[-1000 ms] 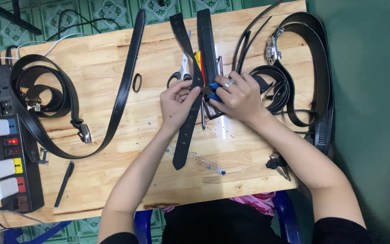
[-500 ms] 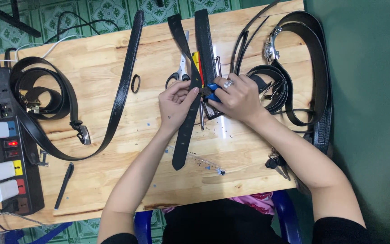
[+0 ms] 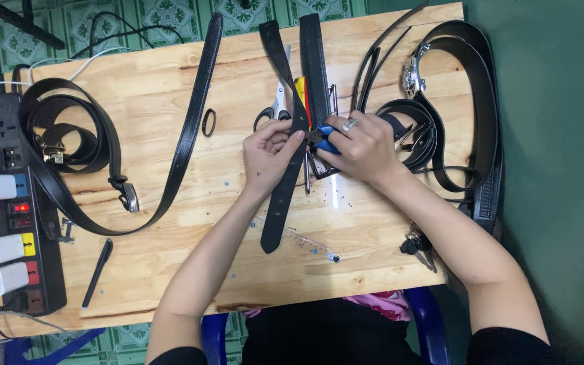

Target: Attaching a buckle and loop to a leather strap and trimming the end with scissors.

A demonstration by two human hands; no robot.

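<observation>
Both forearms come in from the bottom edge and meet mid-tabletop (image 3: 170,270). The left hand (image 3: 268,152) has its fingers pinched on a black belt strap (image 3: 285,169) that lies almost straight up-and-down on the wood. The right hand (image 3: 366,149), ring on one finger, is clenched around blue-handled pliers (image 3: 324,137) right against the strap. Scissors (image 3: 275,111) sit just above.

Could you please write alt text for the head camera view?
Seen from above, a person's left hand holds a black belt on a wooden table while the right hand grips a blue-handled tool against it. More belts lie around.
</observation>
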